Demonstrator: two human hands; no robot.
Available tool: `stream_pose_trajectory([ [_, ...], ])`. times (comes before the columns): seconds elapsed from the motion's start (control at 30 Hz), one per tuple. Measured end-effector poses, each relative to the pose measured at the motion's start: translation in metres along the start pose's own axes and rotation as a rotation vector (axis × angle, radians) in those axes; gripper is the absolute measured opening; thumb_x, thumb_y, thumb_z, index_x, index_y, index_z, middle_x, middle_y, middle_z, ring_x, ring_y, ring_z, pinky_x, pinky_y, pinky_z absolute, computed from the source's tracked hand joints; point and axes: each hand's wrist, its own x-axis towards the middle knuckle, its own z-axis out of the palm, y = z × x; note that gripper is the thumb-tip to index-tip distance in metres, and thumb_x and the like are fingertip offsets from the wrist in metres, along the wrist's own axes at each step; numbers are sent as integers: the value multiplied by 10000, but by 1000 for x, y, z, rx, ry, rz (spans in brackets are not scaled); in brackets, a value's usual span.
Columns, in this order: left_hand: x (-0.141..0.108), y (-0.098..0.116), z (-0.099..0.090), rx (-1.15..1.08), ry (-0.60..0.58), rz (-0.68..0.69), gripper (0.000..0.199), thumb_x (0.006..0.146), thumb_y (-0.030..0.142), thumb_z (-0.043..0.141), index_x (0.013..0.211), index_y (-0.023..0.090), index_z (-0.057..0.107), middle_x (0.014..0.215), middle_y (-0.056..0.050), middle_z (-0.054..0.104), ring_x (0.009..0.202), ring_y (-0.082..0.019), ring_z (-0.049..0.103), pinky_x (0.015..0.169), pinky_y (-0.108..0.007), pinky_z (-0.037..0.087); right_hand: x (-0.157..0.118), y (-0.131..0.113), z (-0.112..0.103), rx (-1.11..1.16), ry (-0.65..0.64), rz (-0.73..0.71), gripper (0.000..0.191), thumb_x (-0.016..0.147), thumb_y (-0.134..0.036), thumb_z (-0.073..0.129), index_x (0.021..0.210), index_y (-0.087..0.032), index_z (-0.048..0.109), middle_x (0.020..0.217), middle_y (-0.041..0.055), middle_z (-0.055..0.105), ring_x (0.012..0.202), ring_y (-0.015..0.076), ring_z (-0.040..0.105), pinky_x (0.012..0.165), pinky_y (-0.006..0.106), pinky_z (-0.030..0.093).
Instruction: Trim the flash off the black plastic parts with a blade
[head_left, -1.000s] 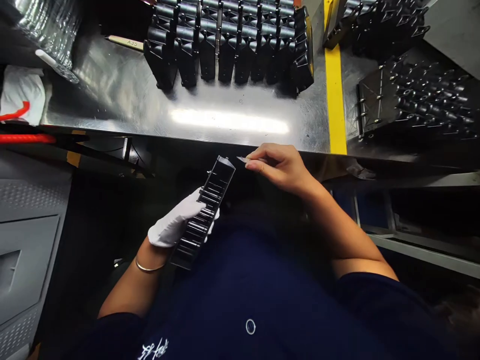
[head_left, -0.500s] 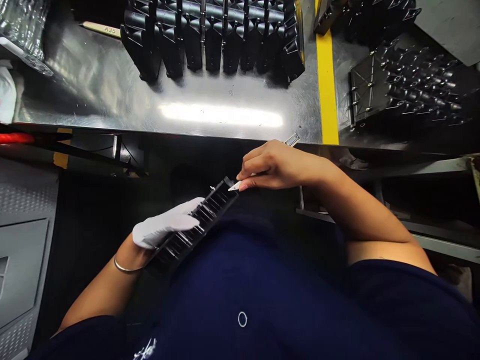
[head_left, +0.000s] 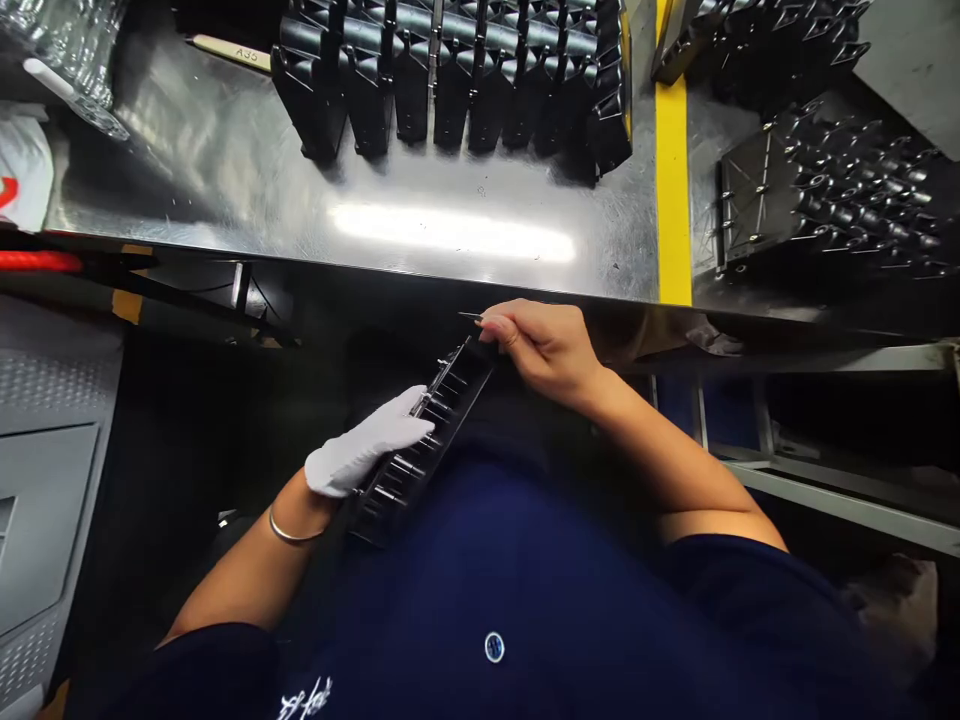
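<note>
My left hand (head_left: 375,443), in a white glove, is closed around a long black ribbed plastic part (head_left: 442,425). The part slants up to the right in front of my dark blue shirt, its ribbed side partly covered by the thumb. Bare and closed, my right hand (head_left: 541,348) grips a slim knife (head_left: 470,316) at the part's upper end. Only the knife's thin blade shows, seen nearly edge-on and pointing left; the fingers hide its handle. I cannot tell whether the blade touches the part.
Ahead is a metal table (head_left: 240,190) with a row of black plastic parts (head_left: 457,90) and a marker labelled A35 (head_left: 229,50). Yellow tape (head_left: 673,190) crosses it. More black parts (head_left: 855,190) stand right, clear plastic bags (head_left: 67,50) left. A grey cabinet (head_left: 49,480) stands lower left.
My right hand has turned, so the blade that pointed down-left onto the part now points left above its end. The left hand and the part have shifted slightly right in view.
</note>
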Motion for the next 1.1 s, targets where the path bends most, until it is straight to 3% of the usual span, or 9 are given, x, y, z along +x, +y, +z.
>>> stream_pose_trajectory([
  [0.17, 1, 3, -2, 214, 154, 79, 465, 750, 526, 730, 1062, 202, 612, 1003, -47, 623, 885, -203, 542, 766, -334, 475, -11, -8, 7, -177, 55, 36, 442, 1027, -417, 384, 793, -172, 668, 745, 42, 691, 692, 123, 618, 656, 241, 455],
  [0.27, 3, 2, -1, 233, 179, 104, 487, 756, 536, 720, 1094, 203, 607, 995, -47, 604, 886, -209, 529, 769, -348, 474, -15, -11, 13, -225, 32, 55, 461, 1034, -428, 355, 821, -167, 671, 780, 54, 712, 716, 131, 632, 668, 247, 448],
  [0.47, 2, 3, 1, 273, 204, 108, 504, 751, 515, 730, 1125, 203, 602, 957, -29, 584, 848, -193, 517, 731, -329, 470, -20, -13, 19, -306, 2, 85, 551, 1043, -441, 304, 624, -180, 550, 589, 24, 579, 534, 104, 494, 551, 271, 309],
  [0.67, 3, 3, 0, 275, 214, 92, 530, 719, 527, 759, 1113, 200, 620, 975, -43, 607, 871, -212, 547, 740, -336, 485, -25, -14, 15, -400, -87, 32, 523, 1042, -428, 313, 658, -176, 565, 581, 20, 582, 521, 101, 474, 544, 270, 291],
  [0.77, 8, 4, 1, 287, 204, 149, 533, 739, 554, 734, 1123, 198, 634, 1057, -70, 647, 958, -249, 588, 808, -365, 506, -22, -13, 5, -326, -89, -19, 525, 1046, -422, 301, 681, -181, 591, 613, 19, 606, 559, 105, 523, 556, 256, 333],
  [0.83, 13, 5, 1, 319, 315, 242, 544, 727, 564, 742, 1118, 199, 641, 1100, -81, 667, 1022, -278, 608, 879, -395, 504, -19, -13, -4, -264, -38, -46, 502, 1046, -421, 299, 755, -185, 633, 679, 27, 646, 624, 114, 576, 595, 247, 383],
  [0.97, 17, 2, 3, 508, 706, 407, 737, 546, 444, 905, 1193, 246, 614, 1127, -65, 687, 1084, -312, 631, 963, -428, 488, -18, -15, -15, -352, 22, -119, 471, 1002, -528, 386, 881, -168, 665, 740, 48, 672, 672, 141, 587, 637, 268, 401],
  [1.1, 15, -8, 2, 641, 780, 579, 785, 497, 368, 938, 1206, 259, 619, 1130, -52, 696, 1078, -300, 649, 988, -407, 490, -20, -18, -17, -514, -96, -186, 575, 970, -630, 359, 782, -158, 630, 675, 50, 626, 608, 137, 522, 552, 279, 299],
])
